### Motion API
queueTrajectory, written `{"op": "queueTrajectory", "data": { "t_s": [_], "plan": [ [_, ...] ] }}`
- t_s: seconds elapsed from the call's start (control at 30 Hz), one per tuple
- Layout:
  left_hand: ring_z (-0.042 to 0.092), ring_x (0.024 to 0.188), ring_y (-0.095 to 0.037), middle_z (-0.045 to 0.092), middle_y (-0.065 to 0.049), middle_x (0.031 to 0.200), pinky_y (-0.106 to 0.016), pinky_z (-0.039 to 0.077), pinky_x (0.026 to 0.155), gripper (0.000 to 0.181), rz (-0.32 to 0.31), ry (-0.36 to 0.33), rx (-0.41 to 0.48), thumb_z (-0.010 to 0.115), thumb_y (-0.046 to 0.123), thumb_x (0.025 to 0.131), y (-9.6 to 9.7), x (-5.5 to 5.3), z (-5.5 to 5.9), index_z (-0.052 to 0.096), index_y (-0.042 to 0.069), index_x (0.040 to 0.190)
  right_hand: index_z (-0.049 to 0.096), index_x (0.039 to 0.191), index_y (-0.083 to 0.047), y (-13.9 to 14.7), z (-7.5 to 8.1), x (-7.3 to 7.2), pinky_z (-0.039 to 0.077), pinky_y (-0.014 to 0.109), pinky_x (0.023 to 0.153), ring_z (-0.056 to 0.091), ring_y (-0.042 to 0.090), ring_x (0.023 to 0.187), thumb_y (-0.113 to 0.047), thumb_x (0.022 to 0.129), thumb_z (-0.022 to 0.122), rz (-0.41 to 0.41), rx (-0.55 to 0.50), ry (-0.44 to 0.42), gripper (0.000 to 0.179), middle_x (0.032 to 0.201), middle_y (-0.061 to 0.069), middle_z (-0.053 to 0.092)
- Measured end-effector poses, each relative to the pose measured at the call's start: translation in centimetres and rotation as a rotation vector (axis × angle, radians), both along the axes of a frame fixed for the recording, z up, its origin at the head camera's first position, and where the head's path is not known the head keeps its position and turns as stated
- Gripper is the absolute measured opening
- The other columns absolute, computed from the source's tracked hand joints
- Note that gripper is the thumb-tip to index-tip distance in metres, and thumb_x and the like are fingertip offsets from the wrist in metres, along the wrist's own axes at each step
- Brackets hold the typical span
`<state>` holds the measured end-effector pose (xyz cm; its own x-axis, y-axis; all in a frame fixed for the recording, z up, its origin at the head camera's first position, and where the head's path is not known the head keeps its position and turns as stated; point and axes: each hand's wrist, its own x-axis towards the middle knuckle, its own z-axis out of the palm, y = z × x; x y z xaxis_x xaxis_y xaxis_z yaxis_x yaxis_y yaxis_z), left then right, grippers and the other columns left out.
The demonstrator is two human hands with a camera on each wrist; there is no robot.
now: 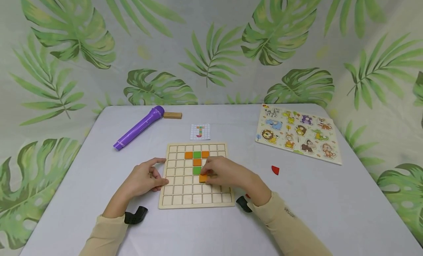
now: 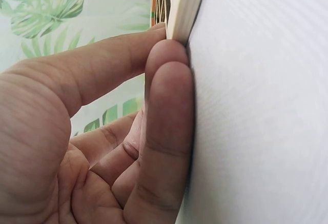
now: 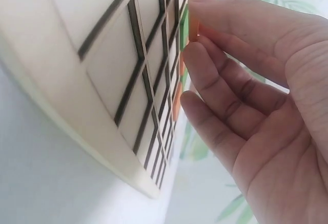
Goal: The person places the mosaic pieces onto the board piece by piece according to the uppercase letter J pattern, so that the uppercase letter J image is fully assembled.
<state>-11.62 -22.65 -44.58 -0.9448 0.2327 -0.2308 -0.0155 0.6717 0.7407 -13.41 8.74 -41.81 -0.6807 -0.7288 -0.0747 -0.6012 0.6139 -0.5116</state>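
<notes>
A wooden grid board (image 1: 177, 199) lies flat on the table. Orange and green square tiles, such as the green tile (image 1: 197, 154), form a row with a column running down from it. My right hand (image 1: 224, 171) pinches an orange square tile (image 1: 203, 178) between thumb and fingers, just below the lower green tile (image 1: 196, 170); in the right wrist view that orange tile (image 3: 193, 14) stands out from the board's face. At the board's left edge my left hand (image 1: 143, 179) holds on, with the fingertips (image 2: 171, 85) low against its side.
Behind the board lies a small pattern card (image 1: 200, 131). A purple microphone (image 1: 138, 128) and a wooden block (image 1: 172, 115) are at back left. An animal puzzle board (image 1: 299, 133) is at back right. A red quarter-round piece (image 1: 275, 170) lies right of the grid.
</notes>
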Motion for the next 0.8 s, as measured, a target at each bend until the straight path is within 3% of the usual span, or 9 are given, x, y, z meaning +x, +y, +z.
{"op": "queueTrajectory", "data": {
  "t_s": [0.37,0.8],
  "plan": [
    [0.068,0.062,-0.015,0.069,-0.001,0.075,-0.029,0.051,0.06,0.079,-0.008,0.014,0.002,0.09,0.018,0.087,-0.1,-0.1,0.0,0.052,0.008,0.155,0.081,0.116,-0.007,-1.1,-0.1,-0.4,0.049,0.022,0.08,0.058,0.015,0.089,-0.014,0.097,0.081,0.011,0.016,-0.005,0.021,0.106,0.003,0.071],
    [0.067,0.062,-0.015,0.069,-0.001,0.075,-0.029,0.051,0.059,0.079,-0.006,0.014,0.002,0.09,0.018,0.087,-0.1,-0.1,-0.1,0.052,0.008,0.155,0.081,0.117,-0.007,-1.6,-0.2,-0.4,0.051,0.021,0.082,0.062,0.014,0.091,-0.012,0.097,0.079,0.034,0.009,-0.002,0.02,0.112,0.004,0.073]
  ]
}}
